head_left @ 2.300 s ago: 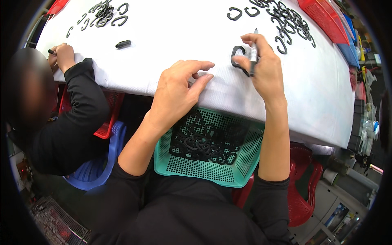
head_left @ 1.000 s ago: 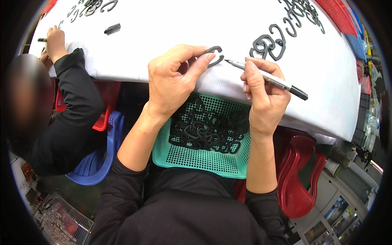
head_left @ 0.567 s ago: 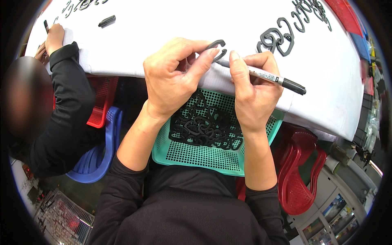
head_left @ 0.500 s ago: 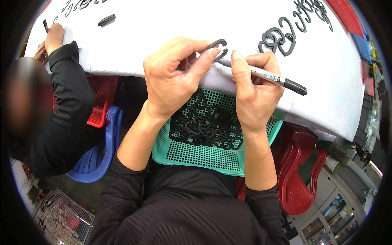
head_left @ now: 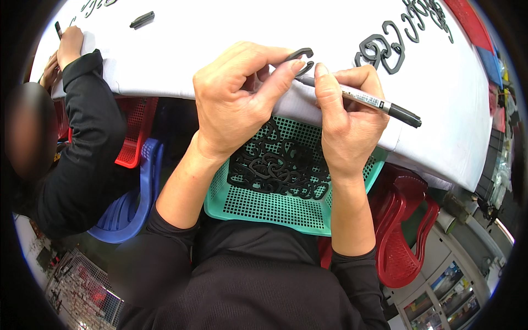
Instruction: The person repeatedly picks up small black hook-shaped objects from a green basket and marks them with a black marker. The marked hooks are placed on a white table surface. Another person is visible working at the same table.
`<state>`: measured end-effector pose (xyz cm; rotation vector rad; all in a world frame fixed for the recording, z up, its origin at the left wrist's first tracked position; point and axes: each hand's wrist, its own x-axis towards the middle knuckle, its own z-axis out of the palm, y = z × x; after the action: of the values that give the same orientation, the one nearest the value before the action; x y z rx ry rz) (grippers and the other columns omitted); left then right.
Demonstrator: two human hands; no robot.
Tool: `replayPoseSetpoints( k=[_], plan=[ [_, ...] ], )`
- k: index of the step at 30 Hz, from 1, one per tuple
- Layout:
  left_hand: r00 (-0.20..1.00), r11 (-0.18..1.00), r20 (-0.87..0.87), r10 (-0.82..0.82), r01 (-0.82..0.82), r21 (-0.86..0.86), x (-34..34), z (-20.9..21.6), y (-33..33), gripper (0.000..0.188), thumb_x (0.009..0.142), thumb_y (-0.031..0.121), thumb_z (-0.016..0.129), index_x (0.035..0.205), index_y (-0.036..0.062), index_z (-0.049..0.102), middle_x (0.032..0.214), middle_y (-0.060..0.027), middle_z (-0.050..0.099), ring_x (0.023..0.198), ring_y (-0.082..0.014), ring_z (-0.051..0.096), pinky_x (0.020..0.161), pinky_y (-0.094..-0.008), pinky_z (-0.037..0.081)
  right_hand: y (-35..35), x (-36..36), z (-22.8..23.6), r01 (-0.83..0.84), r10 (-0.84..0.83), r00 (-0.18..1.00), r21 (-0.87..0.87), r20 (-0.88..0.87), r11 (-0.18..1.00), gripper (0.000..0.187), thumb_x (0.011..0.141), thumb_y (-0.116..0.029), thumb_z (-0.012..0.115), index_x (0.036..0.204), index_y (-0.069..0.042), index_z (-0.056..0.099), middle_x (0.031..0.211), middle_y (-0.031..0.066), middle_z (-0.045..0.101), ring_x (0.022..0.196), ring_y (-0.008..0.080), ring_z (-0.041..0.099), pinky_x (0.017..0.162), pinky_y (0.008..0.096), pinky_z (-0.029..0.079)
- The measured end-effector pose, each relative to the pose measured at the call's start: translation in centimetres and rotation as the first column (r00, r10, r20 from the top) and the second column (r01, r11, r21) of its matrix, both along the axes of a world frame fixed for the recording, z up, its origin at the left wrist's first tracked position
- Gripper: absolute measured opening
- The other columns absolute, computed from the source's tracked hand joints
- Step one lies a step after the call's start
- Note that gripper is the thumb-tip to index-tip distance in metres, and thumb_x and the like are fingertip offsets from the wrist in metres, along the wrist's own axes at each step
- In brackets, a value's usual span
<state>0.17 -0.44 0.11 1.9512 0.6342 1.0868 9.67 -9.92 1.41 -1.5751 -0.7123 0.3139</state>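
Between the thumb and index finger of my left hand [head_left: 234, 96] is a black C-shaped piece [head_left: 301, 53], held above the near edge of the white table. My right hand [head_left: 352, 124] is closed round a marker pen [head_left: 404, 115] with a pale barrel and dark ends. The pen's tip end points left, close beside the piece; whether it touches cannot be made out. Below my hands, a green mesh basket [head_left: 258, 212] rests at my lap, holding many similar black pieces [head_left: 275, 170].
Black pieces [head_left: 393, 47] lie in a row on the white table [head_left: 445, 121] at the right. A pen cap [head_left: 142, 20] lies at the far left. A person in a dark sleeve [head_left: 91, 104] works at the left. Blue [head_left: 126, 214] and dark red chairs [head_left: 404, 264] stand either side.
The view has shifted slightly. Both hands appear a little further right, with the piece turned slightly and the pen still beside it. Neither hand has let go.
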Motion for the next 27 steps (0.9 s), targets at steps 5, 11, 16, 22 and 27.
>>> replayPoseSetpoints(
  k=[5, 11, 16, 22, 27],
  plan=[
    [1.0, 1.0, -0.012, -0.007, 0.007, 0.007, 0.0, 0.1, 0.0, 0.011, 0.074, 0.005, 0.075, 0.084, 0.0034, 0.071, 0.065, -0.0021, 0.062, 0.052, -0.007, 0.05, 0.045, -0.0208, 0.038, 0.0, 0.1, -0.4, -0.003, 0.003, 1.0, 0.034, 0.004, 0.999, 0.02, 0.08, -0.003, 0.07, 0.071, -0.004, 0.051, 0.056, -0.001, 0.055, 0.048, 0.0015, 0.045, 0.043, 0.0176, 0.034],
    [0.998, 0.999, -0.051, -0.034, 0.034, 0.013, -0.3, 0.3, 0.3, 0.014, 0.073, 0.006, 0.076, 0.086, 0.0041, 0.07, 0.07, -0.0022, 0.063, 0.052, -0.0082, 0.051, 0.046, -0.0212, 0.04, -0.6, -0.1, 0.3, 0.048, -0.039, 0.993, 0.078, -0.111, 0.996, 0.02, 0.081, -0.002, 0.069, 0.072, -0.003, 0.051, 0.061, -0.0027, 0.051, 0.053, 0.0008, 0.043, 0.046, 0.0173, 0.033],
    [0.985, 0.994, -0.143, -0.101, 0.107, 0.03, -1.2, 0.9, 0.5, 0.015, 0.078, -0.003, 0.069, 0.093, 0.0005, 0.069, 0.08, -0.0012, 0.066, 0.061, -0.0041, 0.051, 0.053, -0.0176, 0.039, -1.6, 0.7, 0.7, 0.124, -0.111, 0.989, 0.142, -0.095, 0.982, 0.019, 0.081, -0.002, 0.068, 0.073, -0.003, 0.051, 0.064, -0.0032, 0.049, 0.054, 0.0006, 0.041, 0.048, 0.0165, 0.031],
    [0.972, 0.978, -0.157, -0.173, 0.188, 0.09, -2.0, 0.7, 0.9, 0.023, 0.078, -0.007, 0.065, 0.099, 0.0006, 0.068, 0.088, -0.0054, 0.069, 0.075, -0.0094, 0.062, 0.063, -0.0202, 0.047, -1.2, 0.5, 0.8, 0.07, -0.066, 0.987, 0.02, -0.147, 0.997, 0.016, 0.08, -0.002, 0.067, 0.076, -0.002, 0.052, 0.062, -0.0034, 0.049, 0.054, 0.001, 0.043, 0.048, 0.0165, 0.033],
    [0.961, 0.971, -0.184, -0.204, 0.222, 0.085, -2.4, 0.9, 0.9, 0.028, 0.078, -0.012, 0.061, 0.103, -0.0011, 0.066, 0.092, -0.0086, 0.069, 0.083, -0.0144, 0.065, 0.071, -0.0238, 0.05, -0.8, 0.6, 0.9, 0.058, -0.043, 0.981, 0.074, -0.188, 0.996, 0.016, 0.08, -0.003, 0.068, 0.075, -0.003, 0.053, 0.062, -0.0032, 0.051, 0.053, 0.0012, 0.044, 0.048, 0.0165, 0.035]
  ],
)
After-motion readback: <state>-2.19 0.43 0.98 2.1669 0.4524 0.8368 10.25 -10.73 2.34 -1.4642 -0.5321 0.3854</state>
